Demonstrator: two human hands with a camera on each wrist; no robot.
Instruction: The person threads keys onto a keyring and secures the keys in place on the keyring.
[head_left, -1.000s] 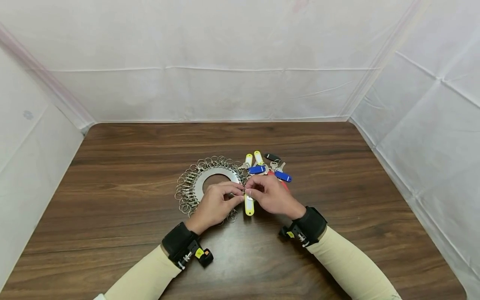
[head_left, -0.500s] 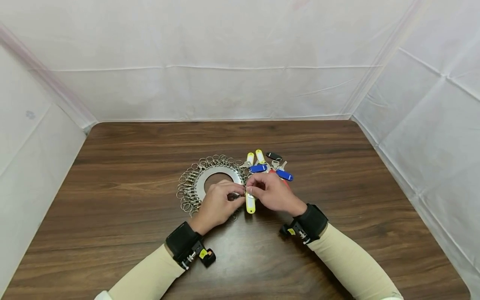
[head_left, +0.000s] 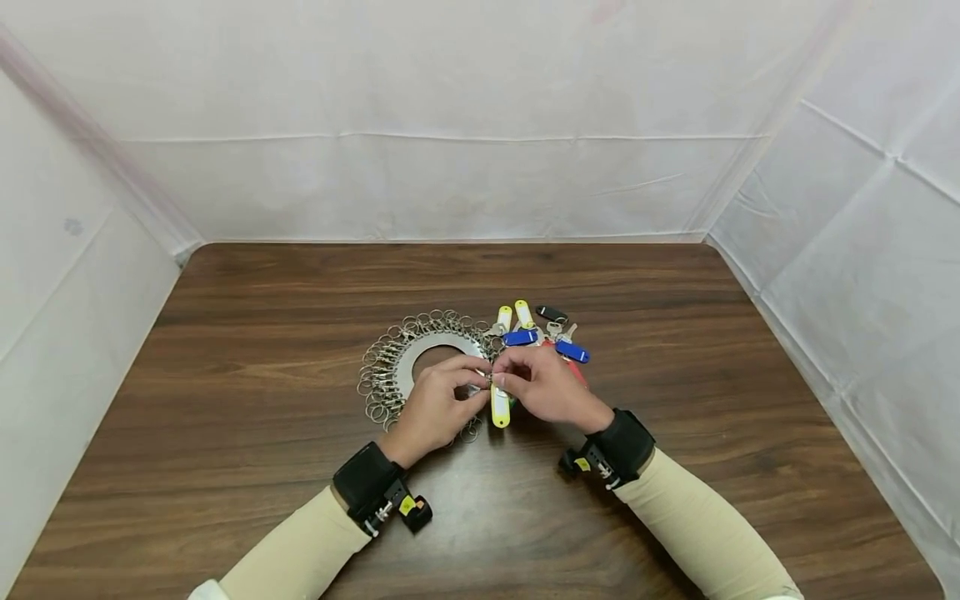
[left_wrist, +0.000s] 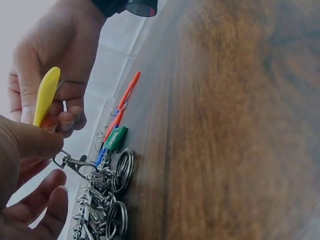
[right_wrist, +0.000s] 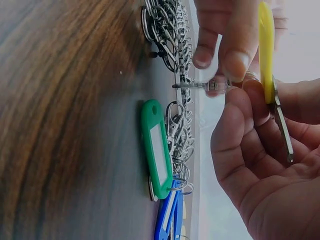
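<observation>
My left hand (head_left: 435, 408) pinches the split ring at the end of a metal snap hook (left_wrist: 77, 164), beside a flat metal ring holder (head_left: 403, 367). Many such hooks with split rings fan out round the holder's rim. My right hand (head_left: 551, 387) meets it fingertip to fingertip and pinches a yellow key tag (head_left: 500, 407) where its small ring joins. The tag's label end points toward me. A key (right_wrist: 283, 132) hangs with that tag in the right wrist view. Fingers partly hide where the two rings meet.
Several tagged keys lie behind my right hand: yellow tags (head_left: 522, 313), blue tags (head_left: 572, 351), a black tag (head_left: 552, 314) and a red tag (head_left: 579, 374). A green tag (right_wrist: 156, 150) lies near the holder. White sheets (head_left: 450, 183) wall the wooden table (head_left: 262, 333).
The head view has shifted slightly. Both hands keep nearly the same place at the yellow key tag, with only small finger movements.
</observation>
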